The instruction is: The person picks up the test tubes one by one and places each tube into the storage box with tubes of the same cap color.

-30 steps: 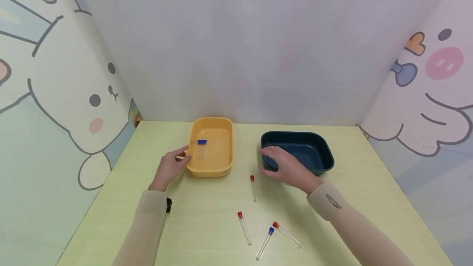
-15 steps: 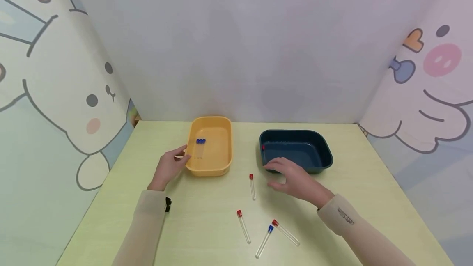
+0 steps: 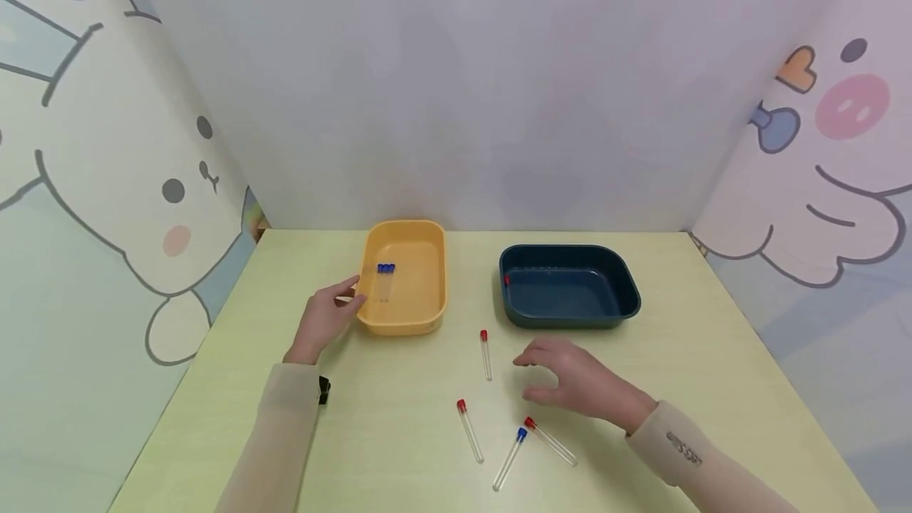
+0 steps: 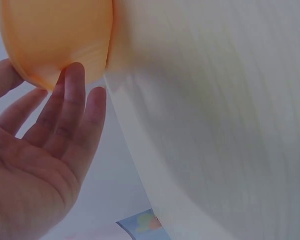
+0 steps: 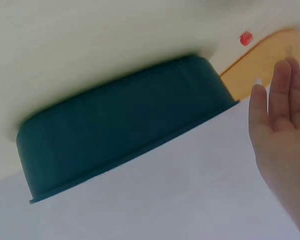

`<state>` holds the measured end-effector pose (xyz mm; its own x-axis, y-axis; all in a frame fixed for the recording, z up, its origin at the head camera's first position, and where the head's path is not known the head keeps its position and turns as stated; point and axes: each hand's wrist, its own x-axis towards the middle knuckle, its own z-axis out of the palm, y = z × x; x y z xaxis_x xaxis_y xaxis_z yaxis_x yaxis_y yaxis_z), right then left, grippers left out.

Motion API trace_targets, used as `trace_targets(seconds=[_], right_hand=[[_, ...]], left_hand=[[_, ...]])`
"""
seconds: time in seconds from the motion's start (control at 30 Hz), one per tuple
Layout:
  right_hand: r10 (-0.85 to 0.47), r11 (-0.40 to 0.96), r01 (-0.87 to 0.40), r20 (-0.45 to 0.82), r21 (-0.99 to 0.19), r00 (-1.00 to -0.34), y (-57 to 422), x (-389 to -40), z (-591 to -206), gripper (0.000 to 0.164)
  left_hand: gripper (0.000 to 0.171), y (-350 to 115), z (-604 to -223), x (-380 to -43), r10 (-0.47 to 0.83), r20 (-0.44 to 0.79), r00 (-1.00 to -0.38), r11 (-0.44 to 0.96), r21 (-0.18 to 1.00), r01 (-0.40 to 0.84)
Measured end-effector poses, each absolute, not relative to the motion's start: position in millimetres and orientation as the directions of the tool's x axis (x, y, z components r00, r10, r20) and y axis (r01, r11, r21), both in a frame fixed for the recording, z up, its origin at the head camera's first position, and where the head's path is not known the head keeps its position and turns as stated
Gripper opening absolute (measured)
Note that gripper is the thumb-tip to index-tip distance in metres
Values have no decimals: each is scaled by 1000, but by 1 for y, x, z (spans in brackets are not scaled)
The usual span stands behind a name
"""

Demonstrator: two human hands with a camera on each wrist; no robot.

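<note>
My left hand (image 3: 326, 321) grips the near-left rim of a yellow plastic bin (image 3: 423, 291), thumb over the rim and fingertips against the outer wall in the left wrist view. Inside that bin lie 3 blue-capped test tubes (image 3: 385, 282) side by side. My right hand (image 3: 580, 382) hovers over the table with fingers loosely bent, holding nothing. Around it lie a red-capped test tube (image 3: 487, 355) to the left, another red-capped tube (image 3: 472, 435) nearer the front, a third red-capped tube (image 3: 552, 443) below it and a blue-capped tube (image 3: 509, 461) beside that one.
Beyond the right hand stands a dark blue bin (image 3: 570, 322), with a red cap (image 3: 507, 280) showing at its left inner wall. A pale curtain (image 3: 470, 101) rises behind the wooden table (image 3: 385, 426). Cartoon-printed panels (image 3: 128, 180) flank both sides.
My right hand has drawn back from the dark blue bin toward the loose tubes, uncovering the red cap inside. The left hand stays on the yellow bin's rim.
</note>
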<state>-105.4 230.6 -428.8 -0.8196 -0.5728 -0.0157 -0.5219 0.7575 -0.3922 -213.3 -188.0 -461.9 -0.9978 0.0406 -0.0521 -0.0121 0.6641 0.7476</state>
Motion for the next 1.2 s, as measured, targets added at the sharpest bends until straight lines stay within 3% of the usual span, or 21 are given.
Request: trace_targets(seconds=[0.43, 0.7, 1.2], right_hand=[[-673, 703, -532, -201, -472, -712, 226, -95, -448, 32], [-722, 669, -574, -232, -472, -651, 220, -92, -456, 24], [-835, 533, -739, -120, -412, -537, 216, -98, -460, 11]], left_hand=[[53, -189, -461, -214, 42, -38, -998, 672, 741, 0], [53, -187, -460, -212, 42, -31, -999, 672, 741, 5], [53, -187, -459, -211, 44, -44, -998, 671, 741, -3]])
